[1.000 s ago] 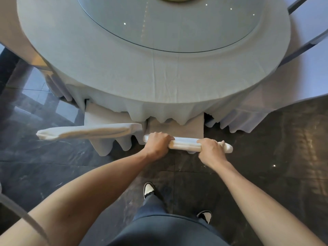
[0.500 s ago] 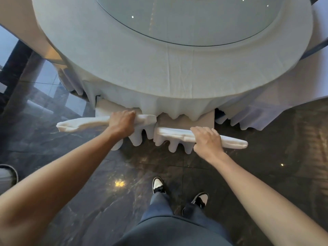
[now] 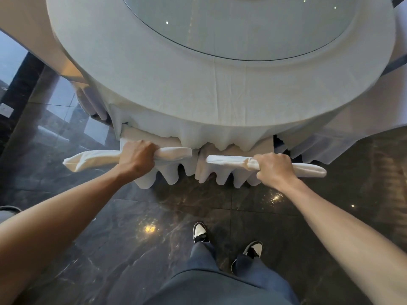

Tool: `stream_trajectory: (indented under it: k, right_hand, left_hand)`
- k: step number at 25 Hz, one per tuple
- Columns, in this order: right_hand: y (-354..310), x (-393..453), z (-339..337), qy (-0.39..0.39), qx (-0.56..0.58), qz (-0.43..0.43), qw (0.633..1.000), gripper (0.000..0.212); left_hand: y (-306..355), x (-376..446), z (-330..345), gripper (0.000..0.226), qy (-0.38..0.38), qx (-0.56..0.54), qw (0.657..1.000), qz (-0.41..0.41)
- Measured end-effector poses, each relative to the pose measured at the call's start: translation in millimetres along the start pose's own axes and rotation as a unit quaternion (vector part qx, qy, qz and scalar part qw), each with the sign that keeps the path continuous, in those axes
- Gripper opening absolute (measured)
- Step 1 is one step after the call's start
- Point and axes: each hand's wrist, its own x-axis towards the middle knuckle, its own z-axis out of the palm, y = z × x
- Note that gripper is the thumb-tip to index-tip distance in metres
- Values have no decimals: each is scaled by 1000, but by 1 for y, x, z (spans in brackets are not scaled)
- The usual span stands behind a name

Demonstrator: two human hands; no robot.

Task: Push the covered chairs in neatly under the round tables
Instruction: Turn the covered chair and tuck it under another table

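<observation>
So both hands are on chair backs here, one chair each. The left hand (image 3: pixel 137 158) has its fingers curled over the top rail of the left covered chair (image 3: pixel 97 159), clamped on the white cover roughly mid-rail, so a long stretch of rail sticks out past the knuckles on the outer side and a shorter bit runs inward toward the other chair. The right hand (image 3: pixel 274 170) does the same on the right covered chair (image 3: pixel 226 161), fingers wrapped over the top and bunching the fabric, with most of the rail on the thumb side and a short tail beyond the little finger. Gripping the top rail makes sense to me: it's the only solid thing under all that loose cloth. Just beyond the fingertips both seats are already tucked under the hanging tablecloth (image 3: pixel 220 137) of the round table (image 3: pixel 220 89), and the two rails nearly meet end to end between the hands with a small gap. I'd guess these two are pretty much in and it's down to squaring them up. The cover skirts hang below the fingers, so there's a chance of snagging fabric. The floor is dark polished tile (image 3: pixel 110 249), so the chair legs probably slide easily.
</observation>
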Motion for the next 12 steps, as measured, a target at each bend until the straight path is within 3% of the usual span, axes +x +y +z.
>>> stream_trajectory:
  k: [6, 12]
  right_hand:
    - [23, 4, -6, -2, -19, 13, 1000, 31]
    - [-35, -1, 17, 1, 1, -32, 999, 34]
  left_hand:
    - [-33, -29, 11, 36, -22, 29, 999, 5]
    - [-30, -34, 15, 36, -4, 26, 1000, 2]
